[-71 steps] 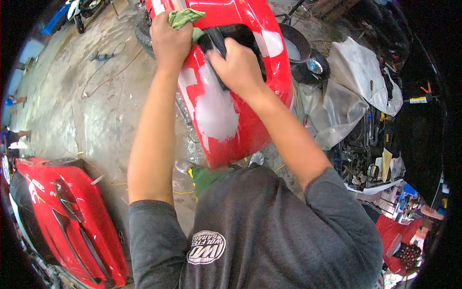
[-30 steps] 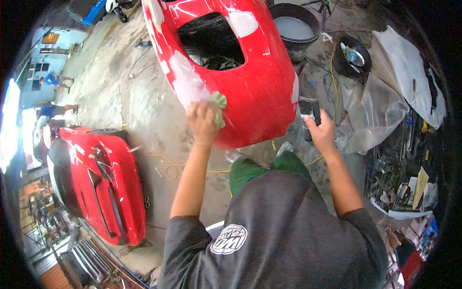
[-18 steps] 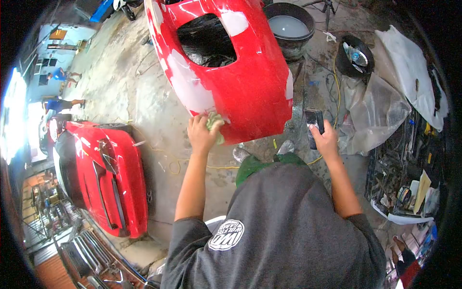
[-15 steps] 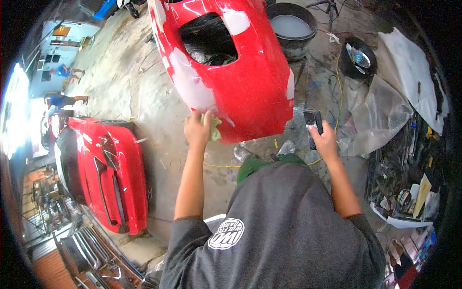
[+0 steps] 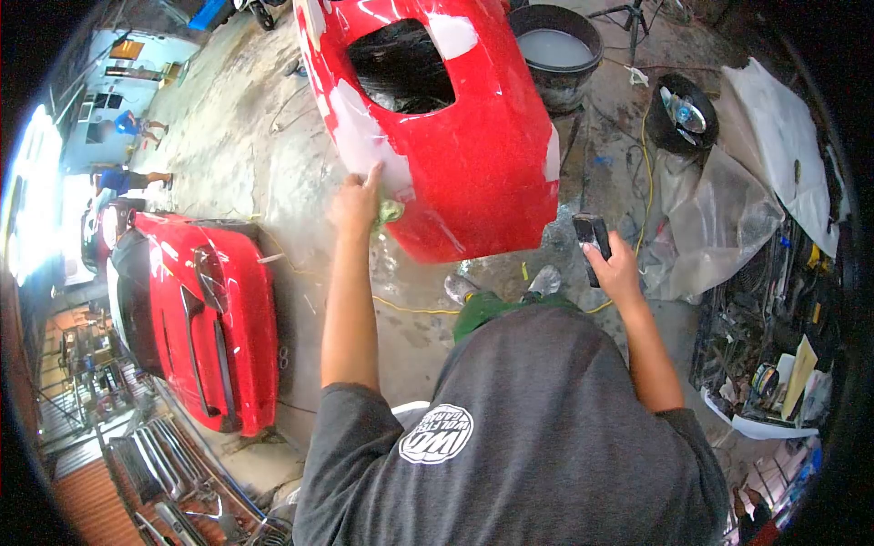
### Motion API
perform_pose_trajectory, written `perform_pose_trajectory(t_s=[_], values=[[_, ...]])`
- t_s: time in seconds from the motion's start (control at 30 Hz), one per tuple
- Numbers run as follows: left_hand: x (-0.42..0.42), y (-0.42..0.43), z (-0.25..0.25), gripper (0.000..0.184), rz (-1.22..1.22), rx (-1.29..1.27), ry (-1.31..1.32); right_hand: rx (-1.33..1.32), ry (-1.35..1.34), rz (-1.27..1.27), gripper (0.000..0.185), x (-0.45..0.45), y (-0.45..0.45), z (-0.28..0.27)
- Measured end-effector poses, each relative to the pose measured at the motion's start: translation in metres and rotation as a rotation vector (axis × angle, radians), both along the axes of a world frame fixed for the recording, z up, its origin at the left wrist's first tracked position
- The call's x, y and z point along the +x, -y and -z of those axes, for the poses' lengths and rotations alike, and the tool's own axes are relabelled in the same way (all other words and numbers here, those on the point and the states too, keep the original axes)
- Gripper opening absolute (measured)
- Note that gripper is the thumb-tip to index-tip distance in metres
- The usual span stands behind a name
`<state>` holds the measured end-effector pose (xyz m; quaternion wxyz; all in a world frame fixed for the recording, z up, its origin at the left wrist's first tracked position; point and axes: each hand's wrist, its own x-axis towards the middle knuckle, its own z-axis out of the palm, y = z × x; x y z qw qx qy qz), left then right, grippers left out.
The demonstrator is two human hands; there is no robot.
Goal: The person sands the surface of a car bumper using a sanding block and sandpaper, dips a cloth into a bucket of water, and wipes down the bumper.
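A red car body panel (image 5: 473, 173) with pale grey-white patches (image 5: 360, 136) and a large opening stretches out in front of me. My left hand (image 5: 353, 202) is at the panel's left edge, its fingers closed on a yellow-green cloth (image 5: 391, 211). The cloth is bunched, and part of it is hidden by the hand. Right of the panel, my right hand (image 5: 617, 268) grips a black, dusty sanding block (image 5: 593, 238), held apart from the panel with the thumb on its side.
A black tub of cloudy water (image 5: 555, 50) stands behind the panel, with a black bin (image 5: 681, 114) to its right. Plastic sheeting (image 5: 719, 218) lies on the right. A yellow cord (image 5: 414, 311) crosses the floor. A red car (image 5: 214, 318) and two people are at left.
My left hand has moved slightly left and up along the panel's edge with the cloth. My right hand still holds the block in nearly the same place. The view has shifted slightly.
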<state>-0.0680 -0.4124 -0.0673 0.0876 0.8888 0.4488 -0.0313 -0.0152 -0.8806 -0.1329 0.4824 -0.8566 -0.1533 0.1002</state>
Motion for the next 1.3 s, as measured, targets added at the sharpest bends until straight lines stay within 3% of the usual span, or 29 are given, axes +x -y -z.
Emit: perform_pose_trajectory(t_s=[0.17,0.33,0.53,0.8,0.93,0.97,1.07,1.17,1.27,1.3], values=[[-0.012,-0.01,0.028,0.082,-0.002,-0.016,0.082,-0.007,-0.029,-0.016,0.032,-0.009,0.005,0.006],[-0.017,0.01,0.019,0.086,-0.085,-0.162,0.011,-0.032,0.002,-0.018,0.033,-0.011,0.005,0.001],[-0.031,0.013,0.029,0.087,-0.041,-0.114,0.039,-0.055,0.015,-0.044,0.033,-0.01,-0.004,-0.007],[-0.041,0.02,0.023,0.088,0.004,-0.183,-0.106,0.066,-0.076,-0.145,0.032,-0.01,-0.067,-0.016],[-0.075,0.025,0.035,0.079,0.048,-0.293,-0.081,0.127,-0.164,-0.184,0.033,-0.016,-0.108,-0.015],[-0.089,0.026,0.037,0.066,0.036,-0.333,0.103,0.164,-0.195,-0.18,0.034,-0.02,-0.122,-0.016],[-0.125,0.008,0.068,0.057,-0.099,-0.457,0.233,0.329,-0.341,-0.166,0.034,-0.035,-0.161,-0.012],[-0.162,-0.017,0.086,0.042,-0.166,-0.686,0.423,0.25,-0.315,-0.188,0.03,-0.052,-0.205,0.003],[-0.207,-0.057,0.118,0.027,-0.324,-1.021,0.877,0.421,-0.584,-0.141,0.027,-0.079,-0.264,-0.009],[-0.223,-0.075,0.11,0.018,-0.283,-1.197,0.836,0.468,-0.658,-0.135,0.026,-0.088,-0.284,-0.004]])
